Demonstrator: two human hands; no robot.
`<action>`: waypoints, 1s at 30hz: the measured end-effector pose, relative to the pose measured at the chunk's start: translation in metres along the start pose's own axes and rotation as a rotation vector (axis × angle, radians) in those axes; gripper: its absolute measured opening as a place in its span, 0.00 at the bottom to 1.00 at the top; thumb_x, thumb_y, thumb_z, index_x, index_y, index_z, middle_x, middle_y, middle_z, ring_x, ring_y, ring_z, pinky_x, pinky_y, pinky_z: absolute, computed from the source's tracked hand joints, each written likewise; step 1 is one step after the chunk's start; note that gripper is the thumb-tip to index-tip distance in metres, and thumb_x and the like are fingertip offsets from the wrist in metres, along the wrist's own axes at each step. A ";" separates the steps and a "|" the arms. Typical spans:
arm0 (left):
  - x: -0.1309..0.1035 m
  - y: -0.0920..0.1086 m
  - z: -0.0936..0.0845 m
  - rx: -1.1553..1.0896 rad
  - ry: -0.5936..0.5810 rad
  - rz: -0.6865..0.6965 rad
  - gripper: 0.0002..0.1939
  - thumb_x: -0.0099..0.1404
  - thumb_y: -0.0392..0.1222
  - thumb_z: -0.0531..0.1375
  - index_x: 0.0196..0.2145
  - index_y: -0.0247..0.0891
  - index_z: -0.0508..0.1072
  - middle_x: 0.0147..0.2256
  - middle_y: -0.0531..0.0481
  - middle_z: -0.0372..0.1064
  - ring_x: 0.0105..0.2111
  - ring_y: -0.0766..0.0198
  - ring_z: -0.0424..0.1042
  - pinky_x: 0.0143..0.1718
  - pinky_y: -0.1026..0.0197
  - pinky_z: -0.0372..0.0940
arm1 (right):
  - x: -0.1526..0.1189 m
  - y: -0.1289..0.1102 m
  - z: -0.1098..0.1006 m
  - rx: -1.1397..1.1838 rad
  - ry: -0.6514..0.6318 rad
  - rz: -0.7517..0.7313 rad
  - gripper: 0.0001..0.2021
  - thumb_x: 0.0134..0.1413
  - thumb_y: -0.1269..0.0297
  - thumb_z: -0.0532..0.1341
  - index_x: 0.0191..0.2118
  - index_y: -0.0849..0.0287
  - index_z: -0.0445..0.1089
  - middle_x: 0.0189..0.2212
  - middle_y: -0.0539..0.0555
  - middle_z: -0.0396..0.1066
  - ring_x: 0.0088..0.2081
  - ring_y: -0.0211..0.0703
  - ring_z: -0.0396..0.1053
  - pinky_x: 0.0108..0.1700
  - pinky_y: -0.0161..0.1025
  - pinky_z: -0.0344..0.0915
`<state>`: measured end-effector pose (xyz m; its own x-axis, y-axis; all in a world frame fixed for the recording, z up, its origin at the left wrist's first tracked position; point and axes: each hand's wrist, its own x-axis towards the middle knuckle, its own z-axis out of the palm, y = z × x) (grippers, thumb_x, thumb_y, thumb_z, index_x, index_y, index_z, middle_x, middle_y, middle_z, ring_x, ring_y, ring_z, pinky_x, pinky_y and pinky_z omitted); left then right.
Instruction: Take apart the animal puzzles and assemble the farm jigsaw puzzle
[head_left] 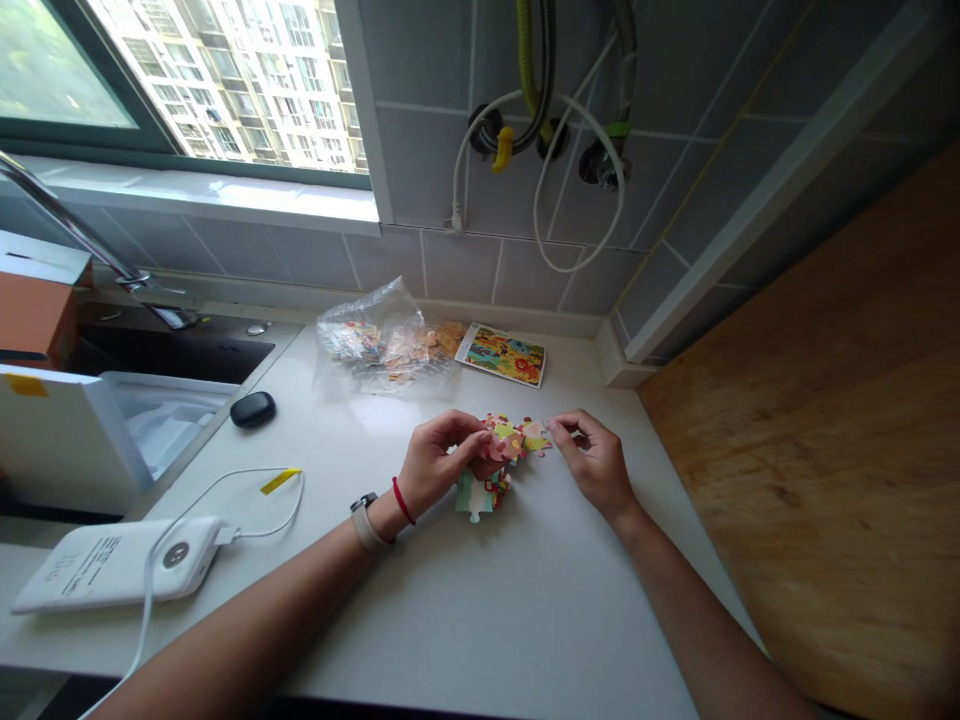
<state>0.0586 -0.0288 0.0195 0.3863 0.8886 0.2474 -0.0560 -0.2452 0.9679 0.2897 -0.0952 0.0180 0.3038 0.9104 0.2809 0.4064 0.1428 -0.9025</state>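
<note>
Joined colourful puzzle pieces (504,438) are raised slightly over the white counter between my hands. My left hand (444,460), with a red string and a watch at the wrist, pinches their left side. At their right end, the thumb and forefinger of my right hand (592,455) close on the edge of a puzzle piece. More pieces, pale green and white (475,495), lie just below my left fingers; whether they join the upper ones is hidden.
Behind the hands lie a clear plastic bag (382,345) of pieces and a picture card (504,355). At left are a black oval object (253,409), a white power bank (120,565) with its cable, and a sink (165,350). A wooden panel (825,450) borders the right.
</note>
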 end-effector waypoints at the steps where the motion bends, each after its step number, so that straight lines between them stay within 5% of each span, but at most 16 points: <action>1: -0.001 0.000 0.000 0.022 0.006 0.011 0.14 0.68 0.52 0.67 0.36 0.36 0.78 0.30 0.46 0.79 0.27 0.63 0.77 0.28 0.63 0.74 | 0.001 0.001 -0.001 0.026 0.000 0.009 0.15 0.62 0.49 0.65 0.37 0.55 0.77 0.34 0.55 0.77 0.36 0.46 0.75 0.36 0.38 0.70; 8: -0.002 0.006 0.003 0.063 0.042 0.081 0.10 0.68 0.46 0.66 0.41 0.37 0.82 0.36 0.45 0.82 0.33 0.60 0.81 0.38 0.61 0.78 | -0.015 -0.013 0.015 0.295 -0.261 0.037 0.18 0.59 0.51 0.68 0.52 0.52 0.74 0.37 0.54 0.77 0.37 0.45 0.75 0.40 0.41 0.74; 15: -0.004 0.007 0.005 0.130 0.012 0.160 0.07 0.68 0.43 0.65 0.39 0.39 0.82 0.36 0.47 0.83 0.33 0.61 0.82 0.37 0.63 0.77 | -0.024 -0.019 0.022 0.486 -0.384 0.124 0.25 0.54 0.50 0.71 0.56 0.48 0.70 0.35 0.51 0.75 0.29 0.40 0.73 0.29 0.37 0.70; 20: -0.007 0.007 0.004 0.197 -0.079 0.188 0.10 0.71 0.45 0.63 0.44 0.39 0.81 0.36 0.46 0.82 0.34 0.61 0.81 0.37 0.62 0.76 | -0.021 -0.023 0.021 0.387 -0.377 0.177 0.18 0.53 0.50 0.72 0.45 0.53 0.75 0.31 0.51 0.76 0.26 0.39 0.71 0.26 0.36 0.69; 30: -0.003 -0.002 -0.005 0.315 -0.046 0.274 0.22 0.80 0.49 0.47 0.47 0.39 0.79 0.44 0.43 0.78 0.48 0.55 0.73 0.53 0.53 0.66 | 0.014 0.013 -0.041 0.168 -0.381 0.505 0.23 0.42 0.47 0.75 0.36 0.59 0.72 0.24 0.51 0.78 0.19 0.37 0.71 0.20 0.31 0.63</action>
<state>0.0531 -0.0288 0.0171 0.4372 0.7578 0.4843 0.1190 -0.5825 0.8040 0.3353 -0.0963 0.0235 0.0830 0.9508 -0.2985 0.1437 -0.3078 -0.9405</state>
